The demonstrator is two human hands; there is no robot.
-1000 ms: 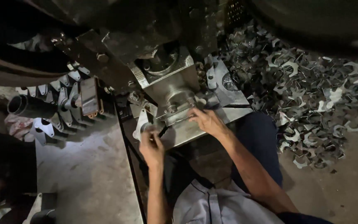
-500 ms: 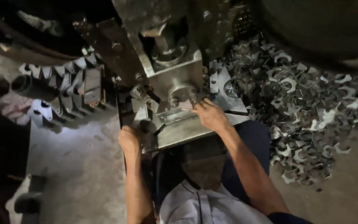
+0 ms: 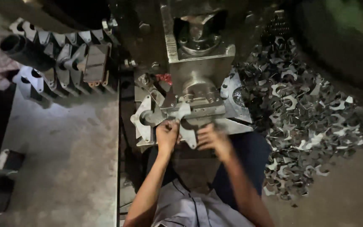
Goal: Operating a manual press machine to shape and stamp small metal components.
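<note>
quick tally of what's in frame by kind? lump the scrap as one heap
Hands: 2, left hand and right hand
Flat metal blank at the hands: 1
Press machine: 1
Scrap heap: 1
Row of stacked blanks: 1
Total: 6

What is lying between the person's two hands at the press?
In the head view, a flat metal blank lies between the left hand and right hand.

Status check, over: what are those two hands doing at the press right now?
Left hand pinching the flat metal blank on the press bed. Right hand blurred beside it, grip unclear. Scrap cut-outs piled to the right, clear of the hands.
</note>
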